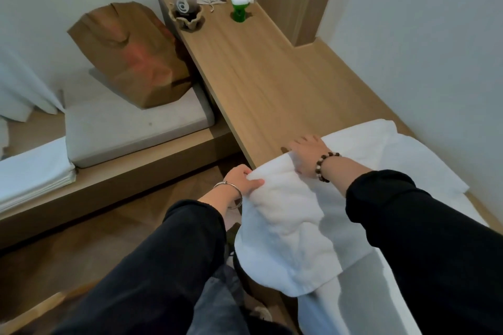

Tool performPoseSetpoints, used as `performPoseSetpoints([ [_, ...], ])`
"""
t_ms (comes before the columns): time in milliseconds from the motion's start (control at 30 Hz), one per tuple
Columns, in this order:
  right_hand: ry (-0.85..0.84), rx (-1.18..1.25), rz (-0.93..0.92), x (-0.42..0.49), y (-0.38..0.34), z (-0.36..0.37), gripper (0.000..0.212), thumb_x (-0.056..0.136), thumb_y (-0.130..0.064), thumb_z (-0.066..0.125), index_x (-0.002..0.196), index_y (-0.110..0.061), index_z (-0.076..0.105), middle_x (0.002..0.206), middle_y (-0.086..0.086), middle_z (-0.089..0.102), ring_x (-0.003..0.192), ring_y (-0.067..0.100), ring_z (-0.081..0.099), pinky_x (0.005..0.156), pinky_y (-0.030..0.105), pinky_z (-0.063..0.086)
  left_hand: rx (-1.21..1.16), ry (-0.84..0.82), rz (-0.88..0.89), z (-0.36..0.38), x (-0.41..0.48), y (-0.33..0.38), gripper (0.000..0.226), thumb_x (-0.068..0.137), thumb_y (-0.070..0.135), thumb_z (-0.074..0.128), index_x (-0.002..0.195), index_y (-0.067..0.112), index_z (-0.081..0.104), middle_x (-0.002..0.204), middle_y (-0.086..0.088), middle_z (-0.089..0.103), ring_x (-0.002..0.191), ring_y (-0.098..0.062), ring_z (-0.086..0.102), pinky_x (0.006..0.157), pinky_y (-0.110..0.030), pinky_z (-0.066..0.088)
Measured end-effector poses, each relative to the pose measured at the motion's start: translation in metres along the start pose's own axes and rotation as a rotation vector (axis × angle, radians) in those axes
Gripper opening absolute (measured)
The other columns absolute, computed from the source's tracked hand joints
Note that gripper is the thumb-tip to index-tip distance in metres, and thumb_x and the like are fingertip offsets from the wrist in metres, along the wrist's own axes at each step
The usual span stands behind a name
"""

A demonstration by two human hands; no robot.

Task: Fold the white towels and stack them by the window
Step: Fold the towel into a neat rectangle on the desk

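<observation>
A white towel (288, 228) hangs over the near corner of the wooden ledge (261, 84) and droops toward the floor. My left hand (242, 179) pinches the towel's upper left edge. My right hand (306, 155) lies on the towel's upper right corner at the ledge, thumb under the cloth. More white towel or bedding (381, 149) lies behind my right wrist. A stack of folded white towels (32, 171) rests on the low bench at the far left, below a curtain (19, 87).
A brown paper bag (130, 54) leans on the grey bench cushion (136, 128). On the far end of the ledge stand a plastic cup in a carrier (185, 0) and a green bottle (241, 5). A white bed (353, 307) is at lower right.
</observation>
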State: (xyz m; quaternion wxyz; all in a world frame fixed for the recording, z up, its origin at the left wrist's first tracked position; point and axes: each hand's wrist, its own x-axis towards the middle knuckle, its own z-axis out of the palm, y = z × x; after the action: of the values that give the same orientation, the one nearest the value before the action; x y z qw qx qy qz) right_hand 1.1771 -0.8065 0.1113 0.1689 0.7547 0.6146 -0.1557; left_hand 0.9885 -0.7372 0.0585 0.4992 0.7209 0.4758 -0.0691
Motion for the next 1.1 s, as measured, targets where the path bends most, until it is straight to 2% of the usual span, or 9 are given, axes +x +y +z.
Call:
performPoseSetpoints([
  [67, -0.096, -0.052, 0.0, 0.011, -0.004, -0.004, 0.049, 0.081, -0.027, 0.062, 0.128, -0.023, 0.048, 0.123, 0.003, 0.055, 0.119, 0.025, 0.04, 0.097, 0.033, 0.032, 0.145, -0.034, 0.059, -0.009, 0.004, 0.004, 0.02, 0.088, 0.033, 0.064, 0.092, 0.015, 0.058, 0.089, 0.0, 0.054, 0.088, -0.019, 0.051, 0.068, -0.025, 0.037],
  [167, -0.181, -0.045, 0.019, 0.019, 0.0, -0.011, 0.023, 0.078, -0.033, 0.065, 0.095, -0.018, 0.063, 0.103, 0.006, 0.062, 0.106, 0.023, 0.051, 0.087, 0.033, 0.048, 0.224, -0.008, 0.117, -0.024, 0.011, 0.018, 0.032, 0.086, 0.038, 0.063, 0.064, 0.018, 0.05, 0.069, 0.002, 0.049, 0.074, -0.02, 0.051, 0.055, -0.025, 0.031],
  [267, -0.123, 0.136, 0.11, 0.011, 0.014, -0.026, 0.019, 0.076, -0.033, 0.062, 0.083, -0.016, 0.061, 0.086, 0.005, 0.064, 0.076, 0.022, 0.06, 0.068, 0.032, 0.055, 0.256, 0.011, 0.128, -0.046, 0.014, 0.048, 0.042, 0.082, 0.049, 0.065, 0.064, 0.016, 0.048, 0.064, 0.002, 0.045, 0.061, -0.016, 0.043, 0.051, -0.026, 0.028],
  [333, -0.003, 0.174, 0.189, 0.002, 0.027, -0.042, 0.022, 0.079, -0.036, 0.06, 0.083, -0.014, 0.061, 0.081, 0.004, 0.064, 0.069, 0.023, 0.059, 0.062, 0.03, 0.052, 0.348, -0.055, 0.108, -0.06, 0.018, 0.068, 0.046, 0.074, 0.058, 0.07, 0.072, 0.014, 0.054, 0.071, 0.0, 0.053, 0.064, -0.016, 0.048, 0.054, -0.025, 0.034],
  [433, 0.146, 0.145, 0.325, -0.012, 0.044, -0.065, 0.026, 0.087, -0.041, 0.057, 0.084, -0.015, 0.057, 0.075, 0.001, 0.056, 0.07, 0.024, 0.056, 0.061, 0.029, 0.041, 0.414, -0.211, 0.097, -0.076, 0.026, 0.083, 0.058, 0.065, 0.057, 0.078, 0.102, 0.015, 0.063, 0.097, 0.0, 0.065, 0.087, -0.02, 0.06, 0.073, -0.029, 0.048],
  [533, 0.225, 0.174, 0.452, -0.025, 0.056, -0.07, 0.024, 0.09, -0.042, 0.055, 0.087, -0.019, 0.05, 0.076, -0.001, 0.052, 0.073, 0.024, 0.054, 0.063, 0.03, 0.04, 0.461, -0.314, 0.153, -0.088, 0.033, 0.084, 0.061, 0.071, 0.038, 0.081, 0.123, 0.016, 0.057, 0.119, 0.001, 0.062, 0.107, -0.022, 0.058, 0.089, -0.028, 0.045],
  [700, 0.278, 0.247, 0.645, -0.042, 0.062, -0.058, 0.018, 0.093, -0.034, 0.049, 0.093, -0.017, 0.042, 0.08, 0.003, 0.052, 0.073, 0.025, 0.051, 0.064, 0.032, 0.038, 0.844, -0.184, 0.187, -0.11, 0.053, 0.092, 0.051, 0.08, 0.044, 0.071, 0.116, 0.01, 0.059, 0.114, -0.007, 0.062, 0.1, -0.026, 0.058, 0.077, -0.028, 0.044],
  [833, 0.298, 0.327, 0.84, -0.058, 0.079, -0.059, 0.016, 0.093, -0.028, 0.05, 0.095, -0.016, 0.04, 0.086, 0.006, 0.055, 0.075, 0.026, 0.052, 0.065, 0.033, 0.04, 0.792, 0.022, 0.46, -0.108, 0.077, 0.134, 0.035, 0.091, 0.042, 0.055, 0.106, 0.011, 0.061, 0.108, -0.01, 0.064, 0.095, -0.029, 0.058, 0.071, -0.029, 0.04],
  [1100, 0.225, 0.406, 1.131, -0.107, 0.112, -0.034, 0.025, 0.092, -0.027, 0.05, 0.113, -0.012, 0.048, 0.109, 0.01, 0.062, 0.099, 0.031, 0.059, 0.071, 0.033, 0.041, 1.155, 0.031, 0.91, -0.068, 0.103, 0.226, 0.042, 0.096, 0.054, 0.037, 0.109, 0.015, 0.049, 0.105, -0.011, 0.064, 0.093, -0.032, 0.06, 0.069, -0.034, 0.04],
])
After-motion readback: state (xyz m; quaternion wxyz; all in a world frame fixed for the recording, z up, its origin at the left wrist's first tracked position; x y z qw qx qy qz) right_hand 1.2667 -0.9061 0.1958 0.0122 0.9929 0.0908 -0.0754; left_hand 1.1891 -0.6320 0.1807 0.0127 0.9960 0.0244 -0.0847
